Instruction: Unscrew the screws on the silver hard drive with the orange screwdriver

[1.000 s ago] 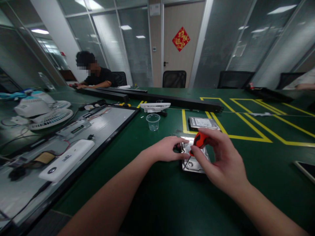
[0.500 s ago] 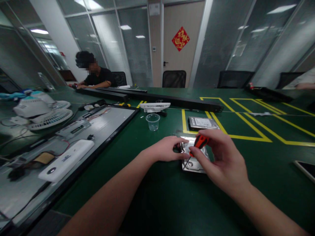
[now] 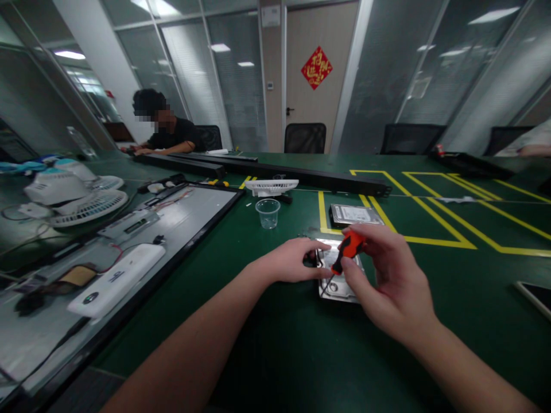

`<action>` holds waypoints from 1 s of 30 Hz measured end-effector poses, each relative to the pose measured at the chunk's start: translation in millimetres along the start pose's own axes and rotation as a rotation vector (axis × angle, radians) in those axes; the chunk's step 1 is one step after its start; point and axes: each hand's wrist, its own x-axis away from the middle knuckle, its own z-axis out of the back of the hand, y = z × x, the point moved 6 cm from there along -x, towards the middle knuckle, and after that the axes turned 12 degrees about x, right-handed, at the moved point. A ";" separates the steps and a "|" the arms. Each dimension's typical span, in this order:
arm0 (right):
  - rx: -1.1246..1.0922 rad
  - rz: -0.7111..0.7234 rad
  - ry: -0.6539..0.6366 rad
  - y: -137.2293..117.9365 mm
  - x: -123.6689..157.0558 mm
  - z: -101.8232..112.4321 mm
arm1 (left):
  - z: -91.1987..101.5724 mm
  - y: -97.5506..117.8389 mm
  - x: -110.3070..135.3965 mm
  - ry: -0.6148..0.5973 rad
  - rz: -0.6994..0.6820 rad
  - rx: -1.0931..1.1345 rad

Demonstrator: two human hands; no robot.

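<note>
A silver hard drive (image 3: 340,288) lies on the green table in front of me. My left hand (image 3: 293,261) grips its left side, thumb and fingers spread over the casing. Between the thumb and fingers of my right hand (image 3: 390,272) is a red and black screwdriver (image 3: 348,252). It leans, with its thin shaft pointing down to the drive's near left corner. Whether the tip sits in a screw is too small to tell. Just behind, a second hard drive (image 3: 355,215) rests on the table. A clear plastic cup (image 3: 267,213) stands to the left.
At left lies a large panel (image 3: 206,201) with a white device (image 3: 116,281) on it. White fans (image 3: 86,209) sit beyond it. Long black bars (image 3: 301,175) cross the table's far side. A phone (image 3: 534,298) is at the right edge. A person (image 3: 172,135) sits at the far left.
The screwdriver handle has turned in my right hand, and the fingers have shifted on it. My left hand and the hard drive stay in place.
</note>
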 end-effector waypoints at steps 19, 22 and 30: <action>0.054 -0.007 0.019 4.5 2.2 -1.5 | -1.0 -0.5 -0.1 -0.002 -0.009 0.014; 0.040 -0.034 0.013 4.7 3.5 -1.1 | -0.4 0.5 0.3 -0.001 0.001 -0.006; -0.082 -0.068 -0.045 6.1 5.7 -3.1 | -0.2 2.1 0.4 -0.018 -0.001 0.010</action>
